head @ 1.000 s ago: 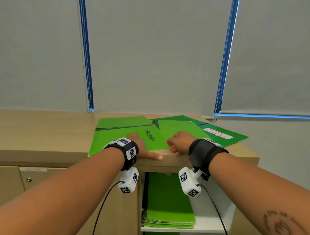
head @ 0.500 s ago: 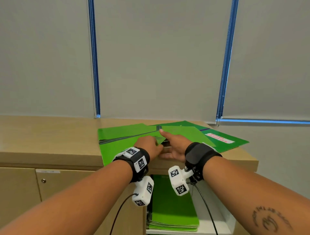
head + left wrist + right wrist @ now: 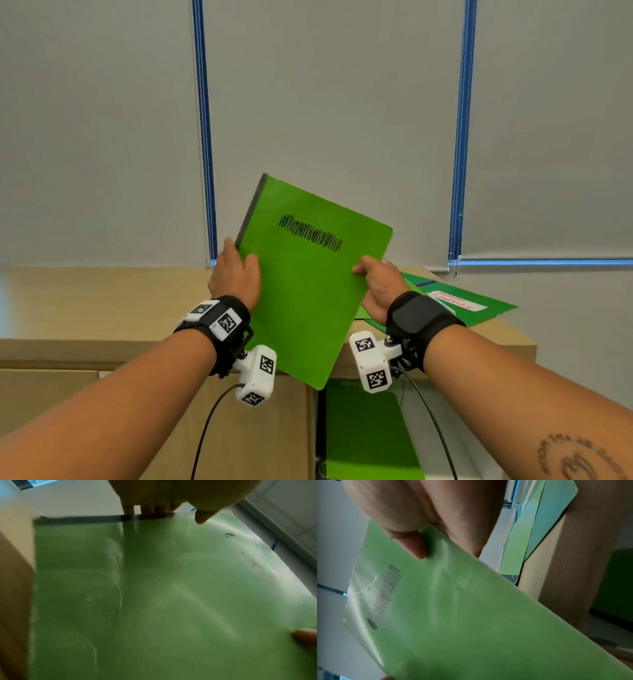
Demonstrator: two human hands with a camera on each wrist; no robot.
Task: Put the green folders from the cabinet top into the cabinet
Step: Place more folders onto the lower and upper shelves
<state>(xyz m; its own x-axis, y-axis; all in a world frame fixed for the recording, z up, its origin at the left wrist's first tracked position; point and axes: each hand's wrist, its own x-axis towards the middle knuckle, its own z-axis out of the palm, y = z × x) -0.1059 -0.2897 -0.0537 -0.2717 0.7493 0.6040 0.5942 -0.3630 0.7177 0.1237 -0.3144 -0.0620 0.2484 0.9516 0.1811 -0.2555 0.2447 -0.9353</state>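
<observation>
A bright green folder (image 3: 308, 284) with a black scribble and a dark spine is held tilted in the air above the cabinet top (image 3: 102, 308). My left hand (image 3: 236, 274) grips its spine edge, thumb on the front cover. My right hand (image 3: 376, 284) pinches the opposite edge, thumb on the cover. The wrist views show the same folder (image 3: 171, 595) (image 3: 471, 615) close up. More green folders (image 3: 479, 305) lie on the cabinet top at the right, one with a white label. A stack of green folders (image 3: 363, 435) lies on the shelf inside the open cabinet below.
Closed wooden cabinet doors (image 3: 51, 411) are on the left below the top. Grey roller blinds with blue edging (image 3: 205, 137) hang behind the cabinet. Cables run from both wrist cameras.
Both hands have lifted the scribbled folder off the cabinet top and tipped it up facing me. Earlier it lay flat under the hands.
</observation>
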